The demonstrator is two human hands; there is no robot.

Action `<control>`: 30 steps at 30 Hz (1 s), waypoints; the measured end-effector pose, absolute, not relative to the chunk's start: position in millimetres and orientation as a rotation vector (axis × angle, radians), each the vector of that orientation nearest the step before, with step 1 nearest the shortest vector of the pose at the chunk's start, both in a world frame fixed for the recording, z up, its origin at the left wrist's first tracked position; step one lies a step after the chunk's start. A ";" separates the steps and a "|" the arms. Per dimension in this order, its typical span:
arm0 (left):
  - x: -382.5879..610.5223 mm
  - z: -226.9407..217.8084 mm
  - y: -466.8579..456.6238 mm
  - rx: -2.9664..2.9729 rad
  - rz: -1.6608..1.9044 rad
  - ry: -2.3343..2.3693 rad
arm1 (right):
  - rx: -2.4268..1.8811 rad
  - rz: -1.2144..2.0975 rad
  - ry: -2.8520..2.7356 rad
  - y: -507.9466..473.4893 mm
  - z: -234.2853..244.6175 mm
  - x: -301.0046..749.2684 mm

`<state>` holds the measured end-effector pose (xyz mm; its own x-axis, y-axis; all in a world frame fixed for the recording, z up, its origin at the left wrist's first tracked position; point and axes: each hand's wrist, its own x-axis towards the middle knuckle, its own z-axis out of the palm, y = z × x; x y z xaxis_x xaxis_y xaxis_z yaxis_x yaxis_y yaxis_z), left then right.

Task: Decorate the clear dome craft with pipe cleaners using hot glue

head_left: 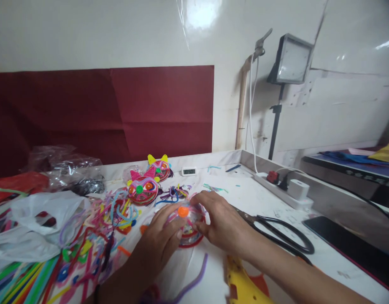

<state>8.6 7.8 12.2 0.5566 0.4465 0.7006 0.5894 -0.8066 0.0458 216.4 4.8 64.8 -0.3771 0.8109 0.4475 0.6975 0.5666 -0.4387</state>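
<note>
A round craft piece (192, 240) with a red rim, a clear-looking side and an orange disc on top lies on the white table in front of me. My left hand (166, 234) grips its left side, with the fingers bent over the top. From the right, my right hand (215, 215) curls its fingers and thumb around the other edge. My fingers cover much of the piece's face. A purple pipe cleaner (197, 278) curves across the table below my hands. Beyond them stand two decorated cat-face discs, one with pink ears (143, 190) and one with yellow ears (161, 168).
Black-handled scissors (286, 236) and a yellow glue gun (245, 283) lie at my right forearm. Farther right are a phone (352, 249) and a power strip (286, 192). Loose pipe cleaners (90, 253) and a white plastic bag (45, 223) crowd the left. A small timer (188, 171) stands behind.
</note>
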 end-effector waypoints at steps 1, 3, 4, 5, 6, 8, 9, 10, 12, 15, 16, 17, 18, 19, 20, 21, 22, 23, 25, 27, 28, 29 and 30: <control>8.2 11.8 8.2 -2.600 -1.075 -0.884 | -1.200 0.244 -2.165 5.1 64.7 216.8; 7.3 11.0 8.9 -2.613 -1.057 -0.894 | -1.199 0.273 -2.156 5.8 64.7 217.6; 6.9 10.6 9.1 -2.623 -1.048 -0.897 | -1.202 0.287 -2.151 6.2 64.9 218.1; 6.5 10.3 9.2 -2.634 -1.040 -0.897 | -1.206 0.302 -2.147 6.6 65.2 218.5; 6.3 10.1 9.3 -2.640 -1.039 -0.893 | -1.208 0.312 -2.143 7.0 65.6 218.8; 6.0 9.8 9.1 -2.643 -1.046 -0.891 | -1.212 0.329 -2.139 7.7 66.4 219.0; 6.1 9.8 8.9 -2.643 -1.050 -0.890 | -1.215 0.337 -2.138 8.1 66.7 219.1; 6.2 9.9 8.7 -2.640 -1.055 -0.886 | -1.217 0.342 -2.138 8.4 66.9 219.0; 6.6 10.3 8.5 -2.634 -1.059 -0.884 | -1.213 0.347 -2.134 8.7 67.0 218.8; 6.9 11.0 8.3 -2.631 -1.049 -0.891 | -1.204 0.344 -2.126 8.4 66.8 218.1; 6.9 11.3 8.3 -2.631 -1.045 -0.892 | -1.203 0.342 -2.124 8.2 66.7 217.7; 6.8 11.5 8.2 -2.632 -1.041 -0.893 | -1.203 0.343 -2.122 7.9 66.5 217.4; 6.7 11.7 8.1 -2.632 -1.040 -0.893 | -1.203 0.343 -2.120 7.7 66.3 217.1; 6.7 11.9 7.9 -2.631 -1.040 -0.897 | -1.205 0.343 -2.119 7.7 66.2 216.8; 6.7 12.0 7.7 -2.629 -1.046 -0.898 | -1.207 0.344 -2.120 7.7 66.0 216.6; 6.8 12.0 7.5 -2.627 -1.050 -0.902 | -1.211 0.344 -2.119 7.8 66.0 216.5; 6.9 12.0 7.4 -2.623 -1.057 -0.907 | -1.215 0.345 -2.119 8.0 66.0 216.5; 7.0 11.8 7.3 -2.618 -1.065 -0.910 | -1.220 0.346 -2.117 8.1 66.1 216.5; 7.1 11.2 7.4 -2.612 -1.069 -0.914 | -1.230 0.348 -2.109 8.2 66.5 216.6; 6.8 10.3 7.5 -2.618 -1.066 -0.927 | -1.242 0.352 -2.104 7.8 66.8 216.8; 6.6 9.9 7.6 -2.625 -1.064 -0.935 | -1.246 0.354 -2.104 7.5 66.7 217.0; 6.4 9.5 7.7 -2.633 -1.059 -0.941 | -1.245 0.355 -2.104 7.3 66.5 217.2; 6.2 9.1 8.0 -2.640 -1.056 -0.944 | -1.242 0.354 -2.105 7.1 66.2 217.4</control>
<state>6.2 8.0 9.1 0.5552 0.5015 0.6635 0.6036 -0.7918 0.0935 217.4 7.1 66.2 -0.3315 0.8533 0.4025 0.6749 0.5126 -0.5309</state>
